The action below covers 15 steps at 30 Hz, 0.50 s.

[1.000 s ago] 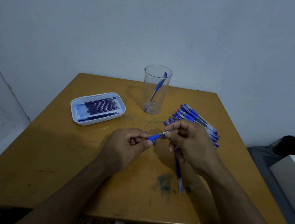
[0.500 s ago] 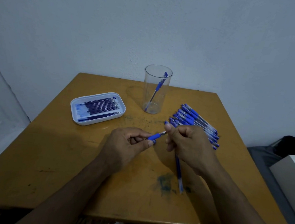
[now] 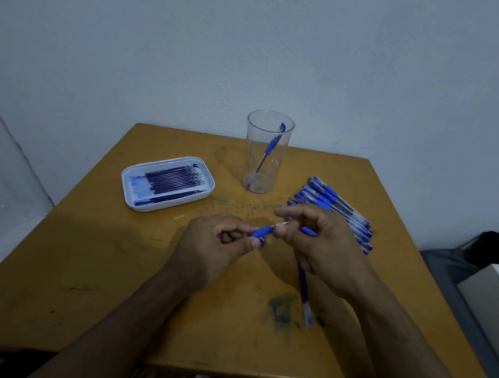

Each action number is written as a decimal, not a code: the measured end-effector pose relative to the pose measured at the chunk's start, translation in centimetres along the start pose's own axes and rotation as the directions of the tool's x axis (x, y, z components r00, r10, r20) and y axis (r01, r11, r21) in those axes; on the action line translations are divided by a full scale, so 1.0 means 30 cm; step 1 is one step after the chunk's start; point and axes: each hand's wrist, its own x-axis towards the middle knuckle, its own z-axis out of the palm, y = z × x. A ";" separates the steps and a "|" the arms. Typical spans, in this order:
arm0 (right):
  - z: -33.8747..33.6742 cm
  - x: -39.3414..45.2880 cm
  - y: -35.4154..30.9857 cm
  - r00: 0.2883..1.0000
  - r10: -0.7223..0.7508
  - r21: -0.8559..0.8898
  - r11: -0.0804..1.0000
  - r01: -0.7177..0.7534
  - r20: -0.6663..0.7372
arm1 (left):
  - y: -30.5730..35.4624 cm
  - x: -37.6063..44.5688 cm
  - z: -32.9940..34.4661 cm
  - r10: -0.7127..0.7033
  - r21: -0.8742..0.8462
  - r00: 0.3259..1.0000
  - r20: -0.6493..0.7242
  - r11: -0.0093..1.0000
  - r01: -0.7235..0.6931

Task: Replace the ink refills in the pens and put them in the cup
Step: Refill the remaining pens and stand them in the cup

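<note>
Your left hand (image 3: 216, 246) grips the blue grip section (image 3: 263, 231) of a pen, fingers curled round it, with its pale tip pointing right toward your other hand. Your right hand (image 3: 324, 249) meets that tip with thumb and forefinger, the other fingers curled; whether the fingertips actually pinch the tip cannot be told. A short blue piece (image 3: 309, 231) shows between the right-hand fingers. A pen barrel (image 3: 305, 293) runs from under the right hand toward you and ends over a dark ink stain (image 3: 280, 310) on the table (image 3: 84, 265); whether the right hand holds this barrel or it lies on the table cannot be told.

The cup (image 3: 267, 152), clear and upright, stands at the far middle of the table. One finished pen (image 3: 268, 154) leans inside it, blue cap uppermost against the right wall, tip at the bottom left.

To the left of the cup lies a white tray (image 3: 128, 184), holding a row of dark ink refills (image 3: 170, 180) laid side by side, their points toward the cup.

To the right of the cup, just beyond your right hand, a fanned pile of blue pens (image 3: 337, 207) lies on the table, their near ends partly hidden by the hand.

At the right edge, off the table, a pale box (image 3: 495, 297) sits beside dark fabric (image 3: 496, 248).
</note>
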 end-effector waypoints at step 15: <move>0.015 0.009 0.003 0.998 0.023 0.029 0.999 -0.021 -0.066 | 0.013 -0.010 0.009 0.207 0.214 0.973 -0.103 0.960 -0.181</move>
